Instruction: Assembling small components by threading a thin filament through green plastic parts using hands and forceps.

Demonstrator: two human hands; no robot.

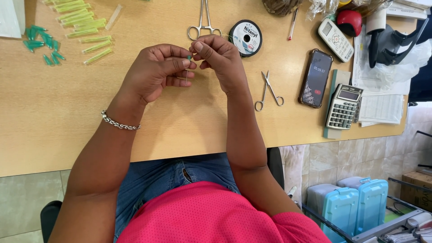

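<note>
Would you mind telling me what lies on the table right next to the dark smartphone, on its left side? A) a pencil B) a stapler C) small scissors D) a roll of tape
C: the small scissors lie open on the wooden table just left of the dark smartphone.

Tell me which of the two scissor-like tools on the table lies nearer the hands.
The clamp-style forceps, lying just above the right hand, handle rings almost at the fingertips. The small scissors lie farther right, beside the dark phone.
</note>
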